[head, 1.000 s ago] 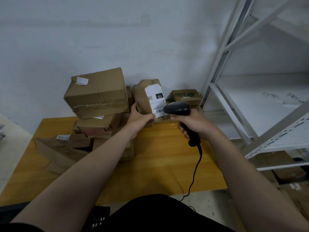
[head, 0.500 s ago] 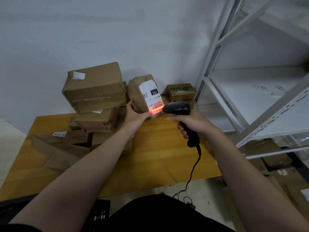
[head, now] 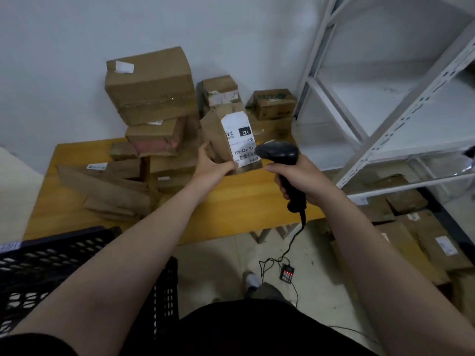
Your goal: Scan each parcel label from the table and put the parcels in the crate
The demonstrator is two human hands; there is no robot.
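While the white metal shelving rack [head: 411, 111] fills the right side, the yellow wooden bench [head: 244, 196] ahead carries a stack of brown cardboard boxes [head: 151, 86] against the wall. The black plastic lattice crate [head: 51, 263] sits low on the left, nearer the person than the bench.

Over the bench's middle, the brown paper-wrapped parcel [head: 216, 132] is held off the surface. Its long axis is nearly upright, and its white printed label [head: 239, 140] faces the camera. The left hand [head: 212, 169] has its grip curled round the parcel's lower end, thumb touching the label's lower edge. The right hand [head: 303, 179] has its grip wrapped tight on the handle of the black corded barcode scanner [head: 279, 152], whose nose sits just beside the label's barcode end. No scan light shows on the label.

The crate lies down and left of the parcel, so the left hand looks the nearer one to carry it over.
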